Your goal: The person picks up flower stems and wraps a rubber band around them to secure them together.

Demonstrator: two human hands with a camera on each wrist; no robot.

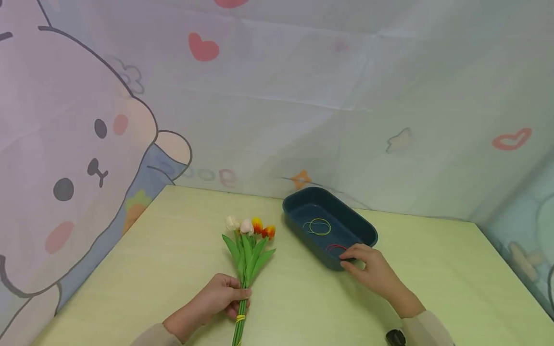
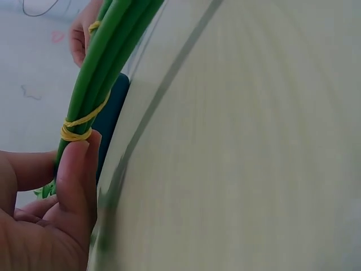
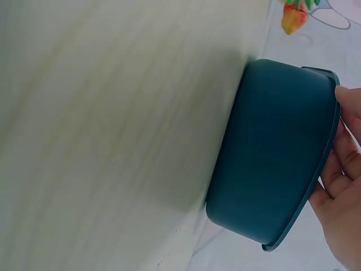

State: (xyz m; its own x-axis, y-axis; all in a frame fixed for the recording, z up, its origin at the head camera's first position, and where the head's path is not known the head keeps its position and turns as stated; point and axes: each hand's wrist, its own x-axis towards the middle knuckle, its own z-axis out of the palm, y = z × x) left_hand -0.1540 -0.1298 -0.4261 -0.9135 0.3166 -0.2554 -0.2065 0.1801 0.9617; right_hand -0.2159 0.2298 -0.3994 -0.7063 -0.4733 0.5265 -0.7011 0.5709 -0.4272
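My left hand (image 1: 227,294) grips a bunch of tulips (image 1: 248,257) by the green stems, blossoms pointing away from me. Yellow rubber bands (image 2: 76,132) wrap the stems, one of them right at my thumb in the left wrist view. White and orange-red blossoms top the bunch. At the near end of a dark blue bin (image 1: 346,216), my right hand (image 1: 372,269) hovers with thumb and fingertips at the rim, loosely bent and slightly apart. A red rubber band (image 1: 335,247) lies in the bin just beyond those fingertips.
Farther back in the bin lie a yellow rubber band (image 1: 320,227) and a bluish one (image 1: 309,225). A printed curtain (image 1: 277,120) hangs behind the pale wooden table (image 1: 143,269). Close to my right sleeve is a small black object (image 1: 396,337).
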